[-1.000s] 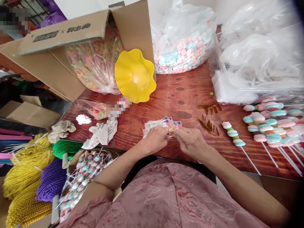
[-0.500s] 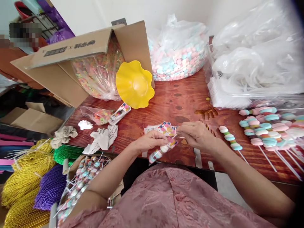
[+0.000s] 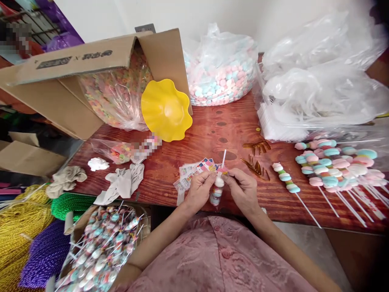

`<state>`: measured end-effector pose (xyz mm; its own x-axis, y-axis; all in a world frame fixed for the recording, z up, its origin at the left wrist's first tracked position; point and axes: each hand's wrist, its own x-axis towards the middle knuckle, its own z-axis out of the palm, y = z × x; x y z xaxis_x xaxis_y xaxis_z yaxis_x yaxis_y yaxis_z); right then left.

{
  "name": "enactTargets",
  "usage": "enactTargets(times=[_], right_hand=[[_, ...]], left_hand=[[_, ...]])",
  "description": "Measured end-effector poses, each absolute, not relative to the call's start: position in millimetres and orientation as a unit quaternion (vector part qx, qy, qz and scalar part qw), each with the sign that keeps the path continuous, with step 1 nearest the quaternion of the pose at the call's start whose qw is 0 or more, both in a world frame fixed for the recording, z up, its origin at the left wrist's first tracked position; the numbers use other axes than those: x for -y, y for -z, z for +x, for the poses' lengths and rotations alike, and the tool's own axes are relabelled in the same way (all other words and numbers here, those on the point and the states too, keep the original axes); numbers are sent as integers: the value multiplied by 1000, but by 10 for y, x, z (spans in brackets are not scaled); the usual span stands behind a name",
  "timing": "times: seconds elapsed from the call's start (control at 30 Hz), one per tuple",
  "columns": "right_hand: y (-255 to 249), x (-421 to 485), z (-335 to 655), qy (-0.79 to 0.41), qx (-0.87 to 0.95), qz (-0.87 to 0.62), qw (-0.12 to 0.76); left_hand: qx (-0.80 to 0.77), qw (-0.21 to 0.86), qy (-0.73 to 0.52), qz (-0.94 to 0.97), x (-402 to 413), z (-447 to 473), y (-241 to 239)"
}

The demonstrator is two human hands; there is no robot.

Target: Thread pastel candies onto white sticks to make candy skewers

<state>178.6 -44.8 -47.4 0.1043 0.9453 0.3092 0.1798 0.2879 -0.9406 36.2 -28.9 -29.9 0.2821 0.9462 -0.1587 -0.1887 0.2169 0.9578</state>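
A wrapped marshmallow skewer (image 3: 216, 193) hangs between my hands, its white stick (image 3: 224, 158) pointing away from me. My left hand (image 3: 199, 190) is closed, thumb and fingers pinching the skewer's wrapper where the stick comes out. From the other side my right hand (image 3: 243, 188) pinches at the same gathered neck; whether a tie is also in its fingers is hidden. Printed cards (image 3: 187, 174) lie fanned out just beyond my left hand. Gold twist ties (image 3: 255, 167) are scattered beyond my right hand, near a single unwrapped marshmallow skewer (image 3: 285, 177).
Unwrapped skewers (image 3: 334, 162) are piled at right, before a plastic tray of clear bags (image 3: 316, 89). A bag of marshmallows (image 3: 221, 77), a yellow wavy bowl (image 3: 167, 109) and a cardboard box (image 3: 164, 56) stand behind. Wrapped skewers fill a bin (image 3: 103, 243) lower left.
My right hand has come in toward my left, and both now meet at the wrapper's neck. The skewer has turned from slanted to nearly upright in view, its stick now showing.
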Motion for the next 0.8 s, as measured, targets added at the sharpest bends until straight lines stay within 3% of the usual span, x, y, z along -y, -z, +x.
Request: enactTargets(times=[0.2, 0.4, 0.47, 0.6, 0.7, 0.8], right_hand=[[494, 423, 1737, -196, 620, -472, 596], [408, 301, 1866, -143, 618, -478, 608], [331, 283, 2037, -35, 700, -456, 549], [250, 400, 2300, 67, 897, -317, 301], [261, 552, 2338, 70, 920, -286, 258], [302, 674, 2288, 44, 913, -333, 229]], left_hand=[[-360, 736, -389, 422, 327, 380, 308], [-390, 745, -310, 444, 225, 278, 290], [-380, 770, -293, 422, 200, 225, 259], [-306, 850, -182, 389, 194, 117, 232], [-253, 878, -55, 402, 199, 88, 245], [-245, 818, 19, 521, 219, 130, 198]])
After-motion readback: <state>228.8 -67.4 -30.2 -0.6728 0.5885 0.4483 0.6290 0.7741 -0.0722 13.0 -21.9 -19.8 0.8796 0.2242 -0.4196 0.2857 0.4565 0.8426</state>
